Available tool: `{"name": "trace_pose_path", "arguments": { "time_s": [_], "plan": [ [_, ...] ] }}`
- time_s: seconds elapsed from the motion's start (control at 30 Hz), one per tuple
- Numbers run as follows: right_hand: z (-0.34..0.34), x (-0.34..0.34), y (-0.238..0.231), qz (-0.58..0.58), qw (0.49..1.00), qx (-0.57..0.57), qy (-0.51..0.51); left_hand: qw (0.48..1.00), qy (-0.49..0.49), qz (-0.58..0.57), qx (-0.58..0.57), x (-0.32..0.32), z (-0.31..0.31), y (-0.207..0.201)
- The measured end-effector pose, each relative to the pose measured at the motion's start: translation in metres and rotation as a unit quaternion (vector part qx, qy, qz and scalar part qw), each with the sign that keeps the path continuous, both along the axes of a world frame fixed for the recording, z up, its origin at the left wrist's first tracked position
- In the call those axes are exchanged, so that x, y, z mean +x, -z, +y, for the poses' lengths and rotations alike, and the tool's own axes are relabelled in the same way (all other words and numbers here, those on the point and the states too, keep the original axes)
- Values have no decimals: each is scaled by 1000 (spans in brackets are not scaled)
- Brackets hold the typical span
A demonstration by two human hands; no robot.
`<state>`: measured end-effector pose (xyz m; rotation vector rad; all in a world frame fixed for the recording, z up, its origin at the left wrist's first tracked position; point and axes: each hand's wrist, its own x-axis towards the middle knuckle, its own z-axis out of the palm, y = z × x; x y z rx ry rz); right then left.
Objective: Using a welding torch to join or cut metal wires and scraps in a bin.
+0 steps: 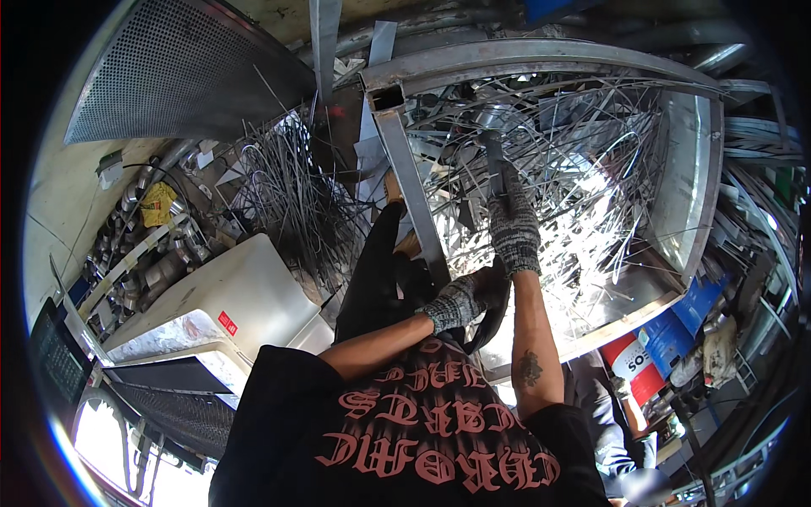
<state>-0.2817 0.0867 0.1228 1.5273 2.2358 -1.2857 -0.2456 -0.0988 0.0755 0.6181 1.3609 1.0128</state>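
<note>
Grey-and-black flecked knit covers the person's right hand (514,232), which reaches away from the body over a large open box frame of dull silvery metal (411,184). Its fingers look closed round the near end of a narrow, flat, grey metal strip (494,159), though how tightly they press cannot be told, since mostly the back of the glove shows. The strip lies over the frame's inner space, above a tangle of thin, bent, silvery metal strips (591,139). Its long axis runs almost straight away from the person, leaning slightly left toward the far end, nearly in line with the right forearm; that far end points at the frame's far rail, near a rounded, shiny metal piece (497,116). The left hand (457,304), in a matching glove, is held near the body, just beside a black, curved, soft-looking item (493,306); its fingertips are hidden, so whether it grips this cannot be told. Left of the frame stands a dense bundle of thin dark metal rods (296,190), with a boxy off-white casing (253,275) nearer the person. Right of the frame are a blue drum (667,340) and a red-and-white drum (629,365).
</note>
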Motion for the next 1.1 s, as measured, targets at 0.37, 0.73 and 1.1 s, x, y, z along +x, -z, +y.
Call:
{"name": "trace_pose_path", "arguments": {
  "time_s": [0.37, 0.73, 1.1],
  "plan": [
    [3, 4, 13, 38, 999, 5, -11, 998, -13, -58, -8, -6, 5, -7],
    [1, 1, 1, 30, 999, 29, -25, 998, -18, -54, 4, 4, 1, 2],
    [2, 6, 13, 34, 998, 44, -27, 998, -20, -54, 14, -2, 4, -3]
  ]
}}
